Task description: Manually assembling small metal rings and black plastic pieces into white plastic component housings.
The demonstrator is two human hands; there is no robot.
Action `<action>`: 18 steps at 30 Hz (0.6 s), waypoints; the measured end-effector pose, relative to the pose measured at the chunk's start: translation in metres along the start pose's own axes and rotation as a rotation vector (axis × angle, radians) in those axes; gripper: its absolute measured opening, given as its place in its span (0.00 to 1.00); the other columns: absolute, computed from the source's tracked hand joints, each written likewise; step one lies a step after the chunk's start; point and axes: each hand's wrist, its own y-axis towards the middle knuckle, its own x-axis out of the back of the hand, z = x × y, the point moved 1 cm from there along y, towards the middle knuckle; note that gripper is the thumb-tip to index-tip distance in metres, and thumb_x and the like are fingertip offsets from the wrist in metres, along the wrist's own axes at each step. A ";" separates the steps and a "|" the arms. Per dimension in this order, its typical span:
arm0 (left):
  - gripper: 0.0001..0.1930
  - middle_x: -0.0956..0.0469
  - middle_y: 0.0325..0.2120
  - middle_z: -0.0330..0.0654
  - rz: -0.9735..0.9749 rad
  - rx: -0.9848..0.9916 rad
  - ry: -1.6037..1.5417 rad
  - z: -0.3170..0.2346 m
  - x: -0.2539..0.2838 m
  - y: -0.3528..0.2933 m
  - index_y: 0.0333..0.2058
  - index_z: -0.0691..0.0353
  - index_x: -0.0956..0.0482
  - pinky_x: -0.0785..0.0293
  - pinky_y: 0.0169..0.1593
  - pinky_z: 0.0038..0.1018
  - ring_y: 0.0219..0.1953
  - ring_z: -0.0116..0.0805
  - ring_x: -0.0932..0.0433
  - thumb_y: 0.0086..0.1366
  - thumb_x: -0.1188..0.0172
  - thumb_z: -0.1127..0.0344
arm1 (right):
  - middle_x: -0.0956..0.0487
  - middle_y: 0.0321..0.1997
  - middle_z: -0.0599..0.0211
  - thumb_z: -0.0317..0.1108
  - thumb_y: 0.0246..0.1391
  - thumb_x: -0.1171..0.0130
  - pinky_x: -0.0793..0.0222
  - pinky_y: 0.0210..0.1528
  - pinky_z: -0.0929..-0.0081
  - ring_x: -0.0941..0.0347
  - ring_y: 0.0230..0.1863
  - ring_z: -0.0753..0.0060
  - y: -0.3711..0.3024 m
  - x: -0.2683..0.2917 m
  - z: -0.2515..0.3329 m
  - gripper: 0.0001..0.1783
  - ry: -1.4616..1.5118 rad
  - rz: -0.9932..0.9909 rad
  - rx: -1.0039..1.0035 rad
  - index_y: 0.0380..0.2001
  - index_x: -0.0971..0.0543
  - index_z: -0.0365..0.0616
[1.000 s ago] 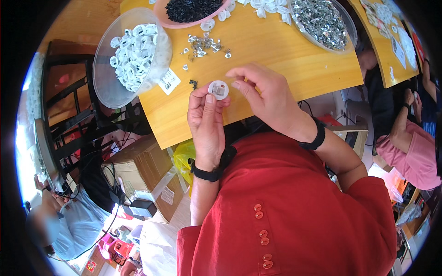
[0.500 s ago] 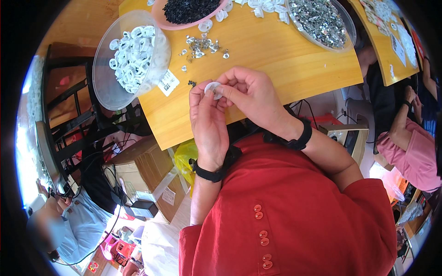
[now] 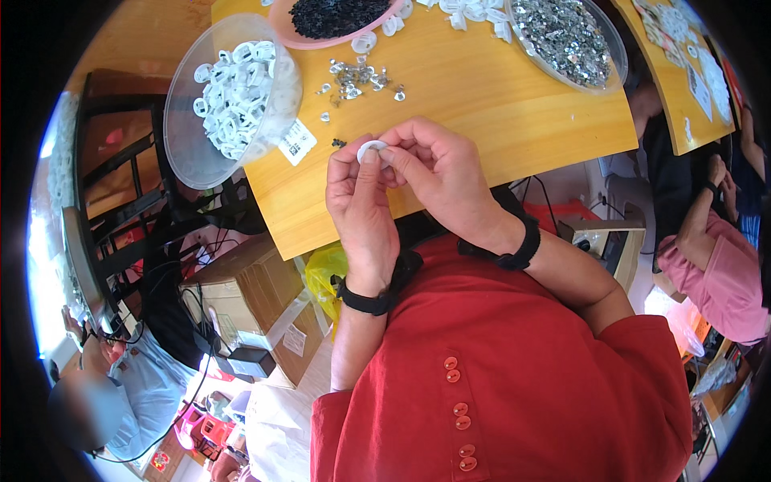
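Note:
A small round white plastic part [image 3: 370, 148] is pinched between my two hands above the near edge of the wooden table. My left hand [image 3: 357, 197] grips it from the left, its thumb pressed on the face. From the right, the thumb and fingers of my right hand [image 3: 438, 165] close on the same part and cover much of it. Beyond my hands lies a loose pile of small shiny metal pieces [image 3: 353, 79]. A few tiny black pieces [image 3: 339, 143] rest just left of my fingers.
On the table [image 3: 482, 104], a clear bowl [image 3: 178, 120] of white plastic parts stands left. A pink bowl [image 3: 321, 42] of black pieces and a clear tub [image 3: 620, 68] of metal pieces stand farther back. A cardboard box [image 3: 241, 281] is below left. Other people sit at both sides.
My left thumb has shifted up over the white part, which now shows more edge-on between my fingers. Both hands keep hold of it; the view has shifted slightly.

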 end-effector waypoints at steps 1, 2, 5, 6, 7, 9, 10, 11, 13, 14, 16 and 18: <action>0.06 0.24 0.36 0.40 0.024 0.024 -0.031 -0.001 0.001 0.001 0.41 0.63 0.28 0.29 0.36 0.20 0.32 0.23 0.27 0.66 0.49 0.71 | 0.21 0.25 0.61 0.24 0.53 0.44 0.29 0.27 0.80 0.24 0.24 0.76 0.000 0.000 0.001 0.03 -0.018 -0.003 0.013 0.31 0.25 0.34; 0.06 0.24 0.37 0.41 0.047 0.048 -0.062 -0.002 0.002 0.001 0.41 0.64 0.28 0.29 0.37 0.20 0.33 0.23 0.27 0.66 0.48 0.71 | 0.21 0.25 0.61 0.24 0.54 0.44 0.29 0.27 0.80 0.25 0.24 0.76 0.000 0.000 0.002 0.03 -0.037 -0.005 0.026 0.31 0.25 0.34; 0.06 0.23 0.38 0.42 0.102 0.059 -0.123 -0.008 0.001 0.003 0.41 0.64 0.28 0.29 0.37 0.20 0.33 0.23 0.26 0.66 0.48 0.72 | 0.21 0.26 0.62 0.24 0.54 0.44 0.28 0.28 0.80 0.24 0.26 0.76 -0.001 -0.001 0.005 0.03 -0.115 -0.011 0.112 0.31 0.25 0.35; 0.06 0.23 0.38 0.42 0.102 0.057 -0.122 -0.009 0.000 0.003 0.41 0.64 0.28 0.29 0.37 0.20 0.33 0.23 0.26 0.66 0.48 0.72 | 0.21 0.26 0.62 0.24 0.54 0.44 0.28 0.28 0.80 0.24 0.26 0.76 -0.001 -0.001 0.005 0.03 -0.114 -0.009 0.114 0.31 0.25 0.35; 0.06 0.23 0.38 0.43 0.114 0.048 -0.110 -0.009 0.000 0.003 0.41 0.64 0.28 0.29 0.37 0.20 0.33 0.23 0.26 0.66 0.48 0.72 | 0.21 0.27 0.62 0.24 0.54 0.44 0.28 0.28 0.81 0.24 0.27 0.77 -0.001 -0.001 0.005 0.03 -0.109 -0.014 0.131 0.32 0.25 0.35; 0.06 0.23 0.39 0.43 0.126 0.035 -0.098 -0.009 -0.002 0.003 0.41 0.64 0.28 0.29 0.37 0.20 0.33 0.23 0.26 0.66 0.48 0.72 | 0.21 0.28 0.62 0.24 0.55 0.45 0.28 0.29 0.81 0.24 0.28 0.77 -0.002 -0.001 0.006 0.03 -0.103 -0.016 0.150 0.32 0.25 0.35; 0.06 0.23 0.39 0.43 0.097 0.012 -0.056 -0.008 -0.004 0.002 0.41 0.64 0.28 0.29 0.37 0.20 0.33 0.23 0.26 0.66 0.48 0.72 | 0.21 0.29 0.62 0.24 0.55 0.45 0.28 0.30 0.81 0.24 0.28 0.78 -0.002 -0.001 0.009 0.03 -0.065 -0.019 0.118 0.32 0.25 0.34; 0.06 0.23 0.39 0.43 0.067 -0.011 -0.015 -0.007 -0.004 0.001 0.41 0.64 0.28 0.29 0.36 0.20 0.33 0.23 0.26 0.66 0.48 0.72 | 0.21 0.30 0.62 0.23 0.55 0.45 0.27 0.30 0.81 0.24 0.29 0.78 -0.002 -0.002 0.010 0.03 -0.027 -0.023 0.087 0.33 0.25 0.34; 0.06 0.23 0.39 0.43 0.059 -0.008 -0.003 -0.007 -0.004 0.000 0.41 0.64 0.28 0.29 0.36 0.20 0.33 0.22 0.27 0.66 0.48 0.72 | 0.21 0.30 0.63 0.23 0.55 0.45 0.27 0.31 0.80 0.24 0.29 0.78 -0.003 0.000 0.012 0.03 -0.015 -0.003 0.062 0.33 0.25 0.34; 0.06 0.23 0.39 0.43 0.051 -0.001 0.009 -0.006 -0.003 0.000 0.41 0.64 0.28 0.29 0.36 0.19 0.33 0.22 0.27 0.66 0.48 0.71 | 0.21 0.31 0.63 0.23 0.56 0.46 0.27 0.31 0.80 0.25 0.30 0.78 -0.003 0.000 0.012 0.04 -0.004 0.015 0.036 0.34 0.25 0.34; 0.07 0.23 0.39 0.42 0.073 -0.013 0.020 -0.006 -0.002 0.000 0.43 0.64 0.28 0.29 0.37 0.20 0.34 0.23 0.27 0.67 0.49 0.71 | 0.21 0.31 0.63 0.23 0.55 0.45 0.27 0.31 0.80 0.24 0.30 0.78 -0.004 -0.001 0.013 0.03 0.002 0.002 0.043 0.34 0.25 0.34; 0.09 0.24 0.38 0.41 0.097 -0.024 0.030 -0.007 -0.003 -0.001 0.44 0.65 0.28 0.29 0.38 0.20 0.34 0.24 0.27 0.68 0.50 0.70 | 0.21 0.30 0.62 0.23 0.55 0.45 0.27 0.31 0.80 0.24 0.30 0.78 -0.004 -0.002 0.013 0.03 0.008 -0.013 0.051 0.33 0.25 0.34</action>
